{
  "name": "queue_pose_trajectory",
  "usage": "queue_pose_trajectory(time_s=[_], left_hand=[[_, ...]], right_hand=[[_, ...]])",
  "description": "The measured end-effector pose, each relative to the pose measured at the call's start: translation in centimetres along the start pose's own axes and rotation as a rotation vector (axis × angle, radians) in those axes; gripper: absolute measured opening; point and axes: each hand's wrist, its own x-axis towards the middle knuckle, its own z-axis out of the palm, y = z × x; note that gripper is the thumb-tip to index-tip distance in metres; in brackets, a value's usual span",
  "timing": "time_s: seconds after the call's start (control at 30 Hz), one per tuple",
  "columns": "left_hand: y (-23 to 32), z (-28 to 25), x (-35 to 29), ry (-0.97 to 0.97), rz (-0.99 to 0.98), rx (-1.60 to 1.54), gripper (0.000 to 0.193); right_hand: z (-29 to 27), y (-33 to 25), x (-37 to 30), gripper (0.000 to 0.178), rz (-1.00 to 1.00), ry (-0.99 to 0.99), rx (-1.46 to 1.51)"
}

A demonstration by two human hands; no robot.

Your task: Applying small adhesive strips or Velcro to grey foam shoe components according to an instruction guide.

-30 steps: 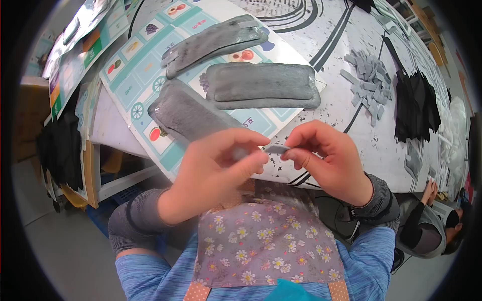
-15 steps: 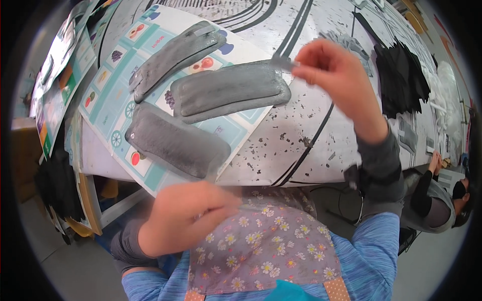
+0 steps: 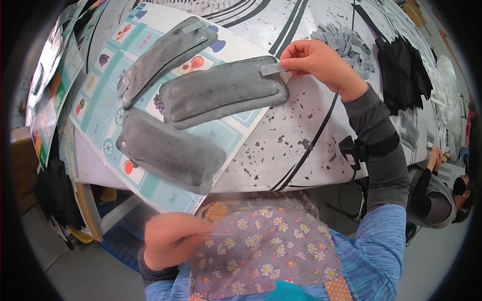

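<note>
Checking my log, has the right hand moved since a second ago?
Yes: the right hand moved forward, from the near side of the middle grey pad to its far right corner.

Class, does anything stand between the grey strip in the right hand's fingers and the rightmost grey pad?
Nothing visible does: the right hand holds the strip at the pad's right end. Whether they touch is unclear.

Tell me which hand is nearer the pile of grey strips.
Right. The right hand is beside the pile of grey strips; the left hand is far from it, by the floral apron.
</note>
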Motion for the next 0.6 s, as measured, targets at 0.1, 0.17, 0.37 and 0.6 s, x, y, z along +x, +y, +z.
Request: queue_pose_trajectory(time_s=[0.1, 0.17, 0.37, 0.6], left_hand=[[-0.6, -0.1, -0.8, 0.101, -0.075, 0.035, 0.015], [-1.0, -0.1, -1.0, 0.153, -0.106, 0.053, 0.015], [-1.6, -0.3, -1.1, 0.221, -0.107, 0.037, 0.017], [-1.9, -0.2, -1.0, 0.200, -0.121, 0.017, 0.018]], right_hand=[[0.3, 0.0, 0.1, 0.014, -0.004, 0.019, -0.047], [0.2, -0.1, -0.1, 0.015, 0.000, 0.028, -0.037], [0.3, 0.1, 0.1, 0.014, -0.015, 0.010, -0.021], [0.6, 0.3, 0.1, 0.012, -0.015, 0.018, -0.054]])
